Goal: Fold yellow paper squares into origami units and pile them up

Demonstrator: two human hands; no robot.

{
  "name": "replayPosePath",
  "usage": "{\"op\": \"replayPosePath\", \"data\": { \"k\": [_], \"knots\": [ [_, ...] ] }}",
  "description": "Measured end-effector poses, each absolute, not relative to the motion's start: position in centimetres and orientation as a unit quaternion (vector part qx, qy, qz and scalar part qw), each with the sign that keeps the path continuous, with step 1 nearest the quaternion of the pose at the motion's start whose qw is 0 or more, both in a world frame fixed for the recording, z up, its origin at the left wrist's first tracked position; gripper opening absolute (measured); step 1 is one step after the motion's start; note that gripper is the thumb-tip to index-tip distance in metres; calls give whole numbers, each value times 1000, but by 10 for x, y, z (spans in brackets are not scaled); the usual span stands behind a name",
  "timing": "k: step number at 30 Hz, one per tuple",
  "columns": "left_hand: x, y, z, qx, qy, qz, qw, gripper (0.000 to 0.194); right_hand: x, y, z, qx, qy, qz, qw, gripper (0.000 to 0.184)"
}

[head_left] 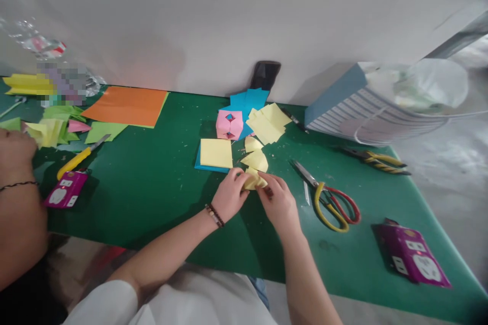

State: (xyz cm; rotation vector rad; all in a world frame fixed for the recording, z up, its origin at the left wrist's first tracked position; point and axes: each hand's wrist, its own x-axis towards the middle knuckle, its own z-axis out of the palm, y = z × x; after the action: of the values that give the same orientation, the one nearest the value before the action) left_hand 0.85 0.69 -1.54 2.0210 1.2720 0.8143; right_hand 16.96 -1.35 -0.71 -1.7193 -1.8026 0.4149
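Note:
Between my left hand (230,195) and my right hand (280,203) is a small folded piece of yellow paper (253,179), pinched by the fingers of both. Just beyond it lie two more folded yellow pieces (256,160). A stack of square yellow sheets (216,152) rests on blue paper (198,162), close to my left hand. Farther back sits a pink folded paper box (229,125) with small openings in its faces. Beside the box, loose yellow sheets (269,123) overlap blue paper sheets (249,101).
Right of my hands lie scissors (328,198), pliers (377,159) and a purple box (415,254). A striped paper bag (373,106) stands behind them. A phone (266,75) leans on the wall. At left are orange paper (125,105), a yellow cutter (78,160) and another person's arm (19,203).

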Motion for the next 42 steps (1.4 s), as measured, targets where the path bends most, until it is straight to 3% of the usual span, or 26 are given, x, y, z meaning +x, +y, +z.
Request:
{"op": "replayPosePath", "data": {
  "k": [10,12,15,19,21,25,35,42],
  "knots": [
    [1,2,-1,768,483,309,286,40,180,-18,15,-656,-670,131,321,31],
    [-13,7,7,774,487,310,259,37,181,-20,19,-653,-669,110,337,30],
    [-47,22,19,795,523,283,118,21,181,-26,27,-652,-662,63,364,27],
    [-86,47,24,827,503,237,80,16,173,-33,38,-639,-663,51,388,22],
    [-94,55,22,843,489,215,70,11,167,-34,42,-629,-669,55,392,19],
    [-93,60,15,851,481,202,54,20,158,-34,45,-613,-682,59,395,17],
    [-96,63,12,830,493,256,60,16,151,-36,39,-590,-702,70,392,15],
    [-102,54,37,799,499,322,94,9,133,-35,43,-570,-723,81,382,19]
  ]
}}
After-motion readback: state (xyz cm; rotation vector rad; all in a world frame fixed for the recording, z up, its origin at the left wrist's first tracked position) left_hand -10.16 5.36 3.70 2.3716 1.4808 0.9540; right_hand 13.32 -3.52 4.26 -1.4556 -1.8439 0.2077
